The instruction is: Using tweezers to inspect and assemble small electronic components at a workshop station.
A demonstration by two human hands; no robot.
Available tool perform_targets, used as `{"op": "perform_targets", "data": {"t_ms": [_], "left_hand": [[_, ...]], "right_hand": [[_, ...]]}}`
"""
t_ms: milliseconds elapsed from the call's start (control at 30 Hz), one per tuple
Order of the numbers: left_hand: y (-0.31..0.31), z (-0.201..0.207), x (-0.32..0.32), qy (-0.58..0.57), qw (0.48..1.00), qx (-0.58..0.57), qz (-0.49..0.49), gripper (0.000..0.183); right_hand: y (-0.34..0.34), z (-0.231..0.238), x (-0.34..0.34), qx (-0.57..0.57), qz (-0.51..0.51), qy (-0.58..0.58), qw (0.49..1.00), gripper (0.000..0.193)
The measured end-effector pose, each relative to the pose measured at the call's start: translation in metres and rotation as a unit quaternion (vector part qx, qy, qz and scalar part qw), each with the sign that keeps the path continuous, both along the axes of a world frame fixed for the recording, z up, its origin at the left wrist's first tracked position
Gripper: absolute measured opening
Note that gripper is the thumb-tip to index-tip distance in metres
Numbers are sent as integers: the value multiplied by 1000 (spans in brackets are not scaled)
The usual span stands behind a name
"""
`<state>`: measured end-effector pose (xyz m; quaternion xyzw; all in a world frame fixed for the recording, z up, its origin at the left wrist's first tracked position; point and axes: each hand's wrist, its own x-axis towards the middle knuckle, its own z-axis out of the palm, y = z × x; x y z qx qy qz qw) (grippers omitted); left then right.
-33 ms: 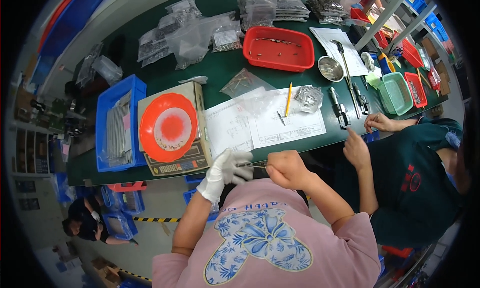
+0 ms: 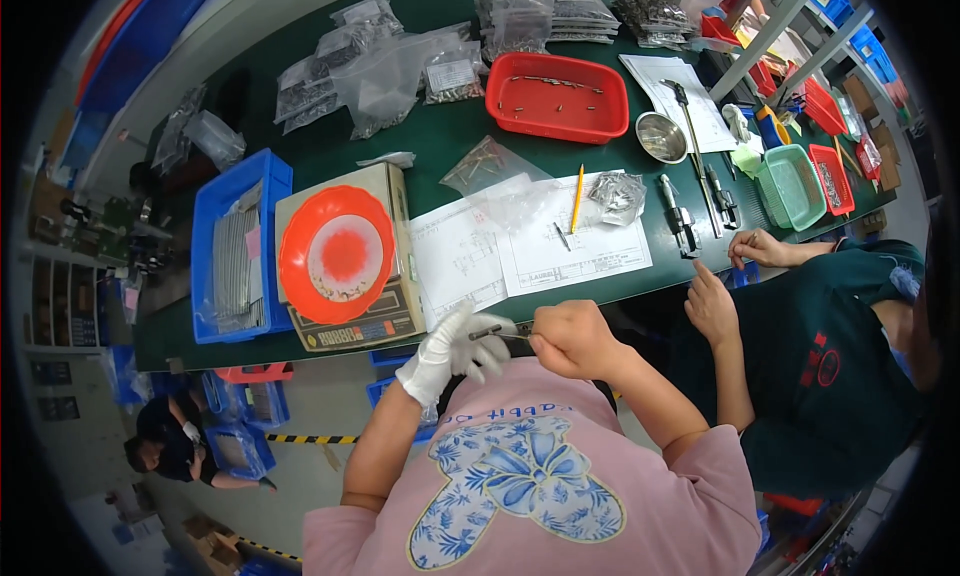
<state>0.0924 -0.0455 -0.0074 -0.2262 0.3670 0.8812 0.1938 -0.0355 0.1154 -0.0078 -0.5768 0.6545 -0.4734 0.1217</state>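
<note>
My left hand [image 2: 452, 354], in a white glove, is closed around a small dark metal rod-shaped part [image 2: 486, 332] in front of my body, just off the table's near edge. Facing it, my bare right hand [image 2: 575, 340] is curled in a fist-like grip on a thin metal tool [image 2: 520, 337]. The tool's tip points at the small part; whether they touch I cannot tell. Beyond my hands lie printed drawings [image 2: 600, 261], with a yellow pencil [image 2: 578, 201], a small metal pin-like piece [image 2: 562, 237] and a clear bag of metal parts [image 2: 618, 197] on them.
An orange-red dish [image 2: 378, 231] rests on a cardboard box [image 2: 400, 321], beside a blue bin [image 2: 280, 176]. A red tray [image 2: 560, 126] and a steel bowl [image 2: 662, 138] stand farther back. A co-worker's hands [image 2: 712, 301] are close on the right, near calipers [image 2: 680, 221].
The gloved fingers of my left hand have shifted slightly, and the dark part now shows more plainly. My right hand has barely moved.
</note>
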Motion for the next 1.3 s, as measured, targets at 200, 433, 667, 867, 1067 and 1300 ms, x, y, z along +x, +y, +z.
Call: {"op": "perform_targets", "data": {"t_ms": [200, 433, 667, 867, 1067, 1300], "left_hand": [[10, 5, -2, 83, 979, -182, -39, 25], [-1, -1, -5, 31, 999, -1, 25, 26], [9, 3, -7, 293, 833, -468, 47, 34], [1, 12, -4, 48, 994, -94, -11, 38], [23, 10, -1, 233, 833, -494, 81, 20], [23, 19, 4, 32, 963, -259, 71, 29]], "right_hand": [[4, -9, 2, 8, -23, -28, 999, 17], [-1, 0, -4, -36, -5, 13, 999, 17], [2, -2, -2, 50, 1, -267, 962, 16], [-3, -3, -3, -21, -17, 37, 999, 24], [3, -14, 3, 109, 52, -589, 799, 27], [1, 7, 4, 28, -62, 62, 996, 16]]}}
